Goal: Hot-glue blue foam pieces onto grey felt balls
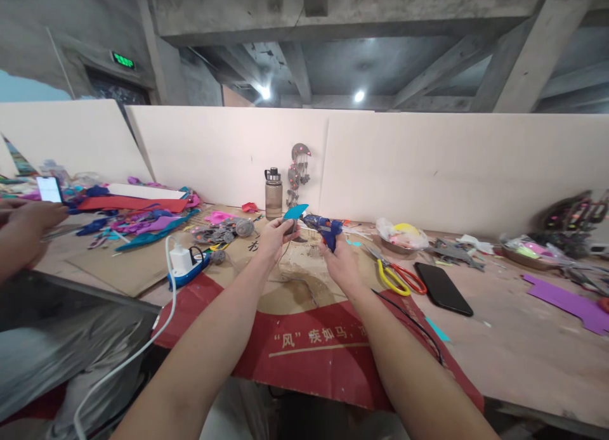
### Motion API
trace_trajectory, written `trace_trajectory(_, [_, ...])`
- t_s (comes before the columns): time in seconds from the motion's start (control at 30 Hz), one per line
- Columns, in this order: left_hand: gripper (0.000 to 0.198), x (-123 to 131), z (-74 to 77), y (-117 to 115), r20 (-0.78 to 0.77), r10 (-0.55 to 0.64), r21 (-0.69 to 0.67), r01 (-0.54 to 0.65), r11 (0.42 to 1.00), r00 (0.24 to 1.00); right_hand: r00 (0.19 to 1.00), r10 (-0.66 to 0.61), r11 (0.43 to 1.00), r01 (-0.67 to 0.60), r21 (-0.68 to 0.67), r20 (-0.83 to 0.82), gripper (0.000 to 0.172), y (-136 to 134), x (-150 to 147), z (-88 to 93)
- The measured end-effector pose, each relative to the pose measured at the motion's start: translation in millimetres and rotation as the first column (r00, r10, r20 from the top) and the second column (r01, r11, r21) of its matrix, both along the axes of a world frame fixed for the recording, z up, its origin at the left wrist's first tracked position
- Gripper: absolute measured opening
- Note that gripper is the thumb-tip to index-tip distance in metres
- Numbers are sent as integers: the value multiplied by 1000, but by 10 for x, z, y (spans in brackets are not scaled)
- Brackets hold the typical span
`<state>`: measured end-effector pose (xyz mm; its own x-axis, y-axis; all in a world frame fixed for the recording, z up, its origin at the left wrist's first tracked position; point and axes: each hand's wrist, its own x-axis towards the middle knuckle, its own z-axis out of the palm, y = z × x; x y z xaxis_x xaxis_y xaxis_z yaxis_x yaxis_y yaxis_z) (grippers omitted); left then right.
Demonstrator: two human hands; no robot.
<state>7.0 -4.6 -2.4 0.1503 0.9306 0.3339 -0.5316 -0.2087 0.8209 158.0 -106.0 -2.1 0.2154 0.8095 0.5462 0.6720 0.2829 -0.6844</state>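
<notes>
My left hand (pixel 276 238) is closed on a small grey piece with a teal felt piece (pixel 296 212) sticking up above the fingers; most of the grey piece is hidden. In my right hand (pixel 337 257) is a blue hot glue gun (pixel 324 227), held by its handle with the nozzle pointing left toward the teal felt. Nozzle and felt are close together, and I cannot tell whether they touch. Beneath both hands lies a red and tan printed cardboard sheet (pixel 304 357). A grey cord (pixel 299 279) curves over it between my arms.
Yellow- and red-handled scissors (pixel 402 278) and a black phone (pixel 442 288) lie to the right. Behind stand a water bottle (pixel 273 196) and a grey hanging ornament (pixel 299 167). Leftward are a power strip (pixel 190 272), felt scraps (pixel 152 221) and another person's hand (pixel 40 218).
</notes>
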Motion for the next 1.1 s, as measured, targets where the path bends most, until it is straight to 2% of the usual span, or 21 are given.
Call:
trace_trajectory(0.23, [15,-13,23,-10,48,0,-47,2,999,999,996,-56,998,56,2,-71,33,16,25,23])
trace_trajectory(0.3, [13,-8,35,-20,46,0,-64,3,998,999,985,-96,992,83,-92,-142,33,72,67,-17])
trace_trajectory(0.37, [12,8,44,-36,35,10,-65,-8,998,999,974,-117,967,68,-244,-192,25,138,124,-84])
trace_trajectory(0.43, [13,32,45,-54,10,35,-41,-35,999,999,984,-126,927,71,-367,-128,10,186,187,-153])
trace_trajectory(0.5, [14,56,37,-74,-33,77,23,-76,997,996,981,-190,899,193,-392,47,6,195,245,-195])
trace_trajectory(0.57, [14,75,26,-99,-100,139,116,-127,985,985,921,-331,875,381,-300,204,14,169,280,-194])
trace_trajectory(0.63, [12,87,18,-138,-179,228,206,-190,960,957,875,-435,859,474,-193,212,21,131,274,-155])
trace_trajectory(0.67, [11,91,18,-165,-214,278,245,-224,943,936,890,-427,876,451,-170,158,22,117,251,-128])
trace_trajectory(0.7, [9,96,20,-196,-247,325,282,-253,925,913,927,-368,912,375,-166,73,22,108,212,-101])
trace_trajectory(0.77, [7,107,30,-267,-299,405,366,-288,885,864,979,-122,985,100,-138,-165,20,112,98,-58])
trace_trajectory(0.8, [7,115,35,-302,-324,437,413,-290,863,839,956,31,995,-58,-85,-292,21,121,32,-46])
trace_trajectory(0.83, [7,123,40,-333,-342,464,456,-287,842,817,897,170,981,-192,-13,-408,23,134,-33,-40])
trace_trajectory(0.9, [7,142,43,-375,-347,492,495,-289,819,799,737,345,930,-354,102,-582,32,159,-135,-42])
trace_trajectory(0.97, [7,163,35,-385,-354,489,482,-294,826,797,626,381,905,-404,135,-680,39,174,-179,-49])
trace_trajectory(1.03, [7,185,21,-369,-381,434,427,-261,866,816,586,366,899,-423,112,-723,40,175,-170,-54])
trace_trajectory(1.1, [11,210,8,-344,-388,324,348,-188,918,863,568,381,882,-460,103,-730,36,164,-139,-50])
